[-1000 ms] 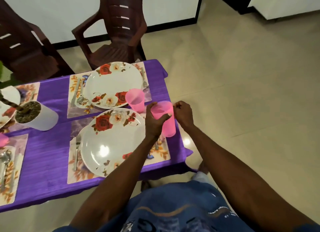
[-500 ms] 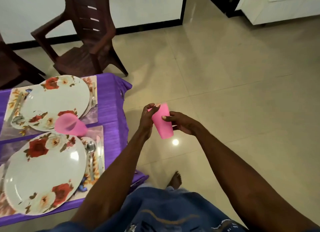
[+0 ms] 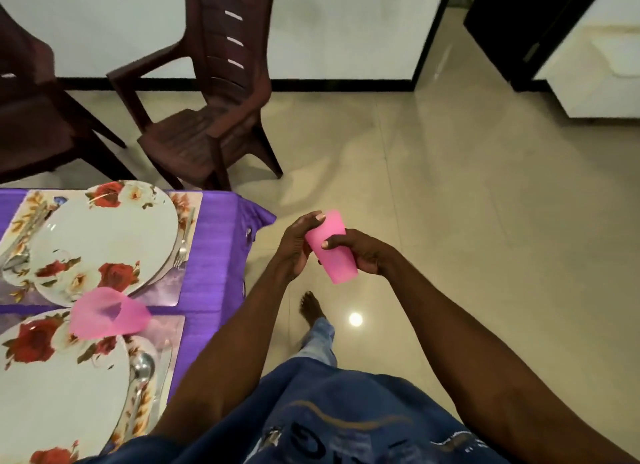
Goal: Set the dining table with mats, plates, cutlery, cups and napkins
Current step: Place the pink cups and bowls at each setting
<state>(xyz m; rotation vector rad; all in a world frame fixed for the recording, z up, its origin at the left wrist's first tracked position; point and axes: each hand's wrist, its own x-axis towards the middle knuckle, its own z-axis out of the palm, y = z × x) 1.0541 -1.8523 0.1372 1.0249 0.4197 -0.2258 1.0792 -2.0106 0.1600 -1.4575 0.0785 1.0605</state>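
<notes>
Purple-clothed dining table at frame left carries two floral white plates on mats. Off its right edge, over the floor, left hand and right hand both curl around a pink plastic cup, tilted. Second pink cup sits on the table between the plates.

— What do we see on the worktop?
— A purple cloth covers it; on that we see two floral mats, each under a flowered plate, and a pink cup.
</notes>
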